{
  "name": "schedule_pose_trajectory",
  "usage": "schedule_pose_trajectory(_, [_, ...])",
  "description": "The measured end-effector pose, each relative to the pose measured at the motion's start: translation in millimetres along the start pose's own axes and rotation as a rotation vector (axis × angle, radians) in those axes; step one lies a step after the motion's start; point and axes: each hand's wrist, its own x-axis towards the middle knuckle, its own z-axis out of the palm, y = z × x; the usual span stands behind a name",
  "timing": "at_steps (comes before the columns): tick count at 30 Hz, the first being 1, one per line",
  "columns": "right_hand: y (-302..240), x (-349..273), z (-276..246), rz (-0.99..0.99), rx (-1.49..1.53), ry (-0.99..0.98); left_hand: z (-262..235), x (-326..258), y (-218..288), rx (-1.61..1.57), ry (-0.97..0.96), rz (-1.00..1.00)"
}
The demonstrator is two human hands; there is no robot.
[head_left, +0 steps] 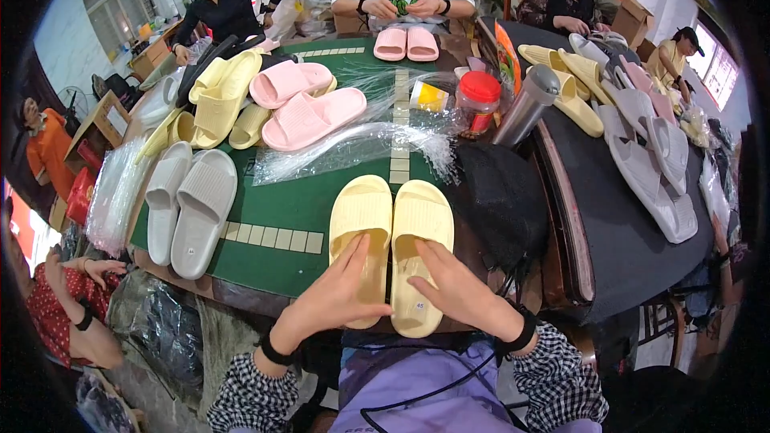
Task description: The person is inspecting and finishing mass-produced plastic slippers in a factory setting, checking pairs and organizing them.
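A pair of pale yellow slide slippers (361, 208) lies side by side at the table's near edge, toes pointing away from me. My left hand (343, 289) rests over the left slipper, fingers stretched toward the strap opening and thumb spread toward the inner edge. Over the right slipper (425, 212), my right hand (457, 285) has its fingers extended, fingertips at the strap opening. Its thumb points inward above the insole, where a small white sticker (419, 305) shows. Neither hand is wrapped round a slipper.
Grey slippers (204, 200) stand left on the green table mat (273, 204). Farther off are pink slippers (313, 118), clear plastic bags (337, 148), a red-lidded jar (479, 96) and a steel flask (525, 104). A black bag (505, 200) lies right. Several people surround the tables.
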Motion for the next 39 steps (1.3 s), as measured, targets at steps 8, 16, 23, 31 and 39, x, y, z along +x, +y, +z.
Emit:
schedule_pose_trajectory(8, [0.7, 24.7, -4.9, -0.089, -0.341, -0.257, 5.4, 47.2, -12.5, 0.024, -0.039, -0.002])
schedule_pose_trajectory(16, [20.6, 38.8, 24.4, -0.026, -0.454, -0.023, 11.7, 58.4, -20.1, -0.045, -0.107, -0.144])
schedule_pose_trajectory(23, [45.3, 45.3, 36.0, 0.112, -0.258, 0.125, 23.6, 61.5, -19.2, 0.010, -0.027, -0.144])
schedule_pose_trajectory(31, [35.4, 43.9, 30.8, 0.038, -0.355, 0.104, 33.2, 78.0, -26.1, 0.056, -0.035, -0.152])
schedule_pose_trajectory(39, [-8.4, 38.5, -2.9, 0.030, -0.365, 0.146, 47.5, 81.2, -19.1, 0.094, 0.102, -0.117])
